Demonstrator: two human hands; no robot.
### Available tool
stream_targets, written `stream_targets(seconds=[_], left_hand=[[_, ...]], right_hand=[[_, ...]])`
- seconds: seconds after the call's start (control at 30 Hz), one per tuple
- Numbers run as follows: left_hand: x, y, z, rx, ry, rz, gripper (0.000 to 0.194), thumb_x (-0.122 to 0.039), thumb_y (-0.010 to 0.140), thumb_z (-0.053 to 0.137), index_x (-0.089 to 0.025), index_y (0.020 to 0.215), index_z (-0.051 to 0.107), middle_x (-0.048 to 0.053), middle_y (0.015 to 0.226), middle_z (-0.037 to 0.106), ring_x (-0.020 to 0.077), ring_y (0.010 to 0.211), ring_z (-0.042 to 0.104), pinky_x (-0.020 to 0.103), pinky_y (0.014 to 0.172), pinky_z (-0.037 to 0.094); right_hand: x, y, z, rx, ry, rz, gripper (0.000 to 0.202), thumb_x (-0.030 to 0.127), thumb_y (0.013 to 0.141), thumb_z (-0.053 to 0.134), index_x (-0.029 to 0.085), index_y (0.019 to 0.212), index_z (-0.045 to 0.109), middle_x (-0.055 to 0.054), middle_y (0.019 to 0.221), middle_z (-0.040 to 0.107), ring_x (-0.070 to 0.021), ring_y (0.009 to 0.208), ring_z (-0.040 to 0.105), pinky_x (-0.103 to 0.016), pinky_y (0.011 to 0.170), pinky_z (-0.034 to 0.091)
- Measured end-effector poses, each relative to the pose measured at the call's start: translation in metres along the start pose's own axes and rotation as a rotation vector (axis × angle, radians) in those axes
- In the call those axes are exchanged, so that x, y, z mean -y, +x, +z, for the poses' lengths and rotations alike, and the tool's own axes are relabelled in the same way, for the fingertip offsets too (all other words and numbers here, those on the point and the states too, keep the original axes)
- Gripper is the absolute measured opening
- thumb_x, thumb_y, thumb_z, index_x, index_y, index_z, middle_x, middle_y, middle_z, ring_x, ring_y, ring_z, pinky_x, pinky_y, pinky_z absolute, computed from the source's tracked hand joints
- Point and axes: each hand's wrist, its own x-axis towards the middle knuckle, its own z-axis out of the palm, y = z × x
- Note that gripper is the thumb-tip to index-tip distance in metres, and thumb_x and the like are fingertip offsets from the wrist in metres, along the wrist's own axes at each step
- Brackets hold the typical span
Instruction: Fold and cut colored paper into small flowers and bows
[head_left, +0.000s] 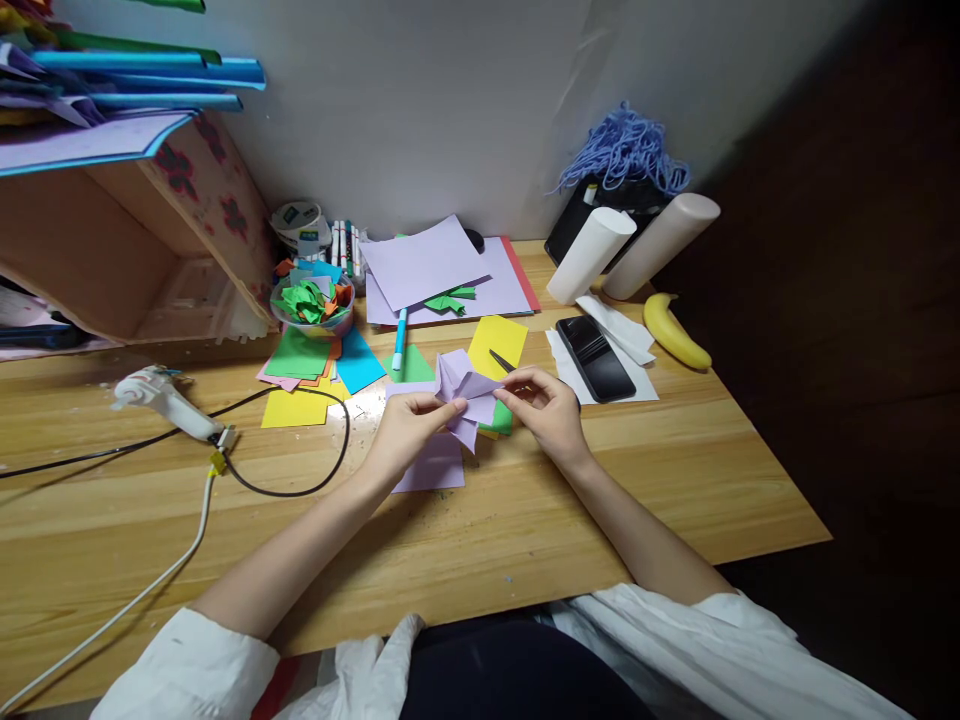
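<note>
A purple folded paper with several creased flaps is held up above the table between both hands. My left hand pinches its lower left part between thumb and fingers. At its right corner, my right hand is closed on a pointed flap. Below the folded piece lies a flat purple sheet. Dark scissors show only their tip beside my right fingers, over a yellow sheet. A blue marker lies just behind the folded paper.
A bowl of folded paper scraps stands behind coloured paper squares. At left are a white glue gun and a looped black cable. Rightward lie a phone, a banana and paper rolls. Purple sheets lie at the back.
</note>
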Motion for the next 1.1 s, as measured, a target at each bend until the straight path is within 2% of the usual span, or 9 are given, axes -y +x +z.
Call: stream_targets(seconds=[0.13,0.23,0.53,0.8,0.97,1.1], left_hand=[[0.004,0.001,0.000,-0.007,0.004,0.019,0.035,-0.045,0.065,0.066,-0.013,0.054,0.059,-0.002,0.052,0.051,0.0089,0.053,0.043,0.021,0.053,0.033],[0.006,0.002,0.000,-0.007,-0.007,0.024,0.036,-0.045,0.066,0.065,-0.013,0.052,0.057,-0.002,0.051,0.050,0.0085,0.053,0.042,0.021,0.052,0.032],[0.007,0.001,0.002,0.013,-0.115,-0.001,0.034,-0.043,0.067,0.066,-0.013,0.053,0.059,-0.003,0.051,0.046,0.0073,0.052,0.038,0.021,0.053,0.031],[0.010,0.001,0.004,-0.013,-0.181,-0.001,0.035,-0.045,0.069,0.064,-0.013,0.055,0.060,-0.002,0.053,0.047,0.0077,0.054,0.040,0.020,0.054,0.033],[0.010,0.002,0.003,-0.063,-0.130,-0.010,0.036,-0.047,0.067,0.064,-0.013,0.055,0.058,-0.002,0.056,0.048,0.0083,0.057,0.042,0.020,0.055,0.034],[0.008,0.002,0.001,-0.085,-0.109,-0.028,0.038,-0.048,0.068,0.063,-0.013,0.054,0.055,-0.003,0.055,0.044,0.0076,0.056,0.040,0.020,0.056,0.034]], right_hand=[[0.004,-0.002,0.000,-0.060,-0.087,-0.087,0.007,0.026,0.074,0.065,0.019,0.076,0.063,-0.003,0.080,0.060,-0.0148,0.077,0.058,-0.027,0.067,0.049],[0.004,-0.004,0.001,-0.084,-0.064,-0.095,0.006,0.025,0.073,0.065,0.019,0.075,0.063,-0.004,0.084,0.062,-0.0153,0.080,0.060,-0.028,0.069,0.050],[-0.004,0.003,-0.001,0.036,0.173,0.152,0.012,0.028,0.071,0.067,0.019,0.071,0.060,-0.003,0.089,0.065,-0.0121,0.073,0.059,-0.025,0.069,0.049],[-0.009,0.003,0.000,0.047,0.270,0.219,0.013,0.030,0.070,0.068,0.020,0.072,0.061,-0.001,0.083,0.063,-0.0110,0.071,0.058,-0.024,0.067,0.050],[-0.007,0.001,0.001,0.069,0.192,0.119,0.012,0.026,0.066,0.072,0.020,0.070,0.062,-0.001,0.083,0.062,-0.0140,0.080,0.059,-0.026,0.072,0.049],[-0.004,-0.001,0.003,0.041,0.098,-0.003,0.007,0.025,0.068,0.070,0.021,0.070,0.064,-0.003,0.085,0.060,-0.0160,0.085,0.058,-0.026,0.067,0.048]])
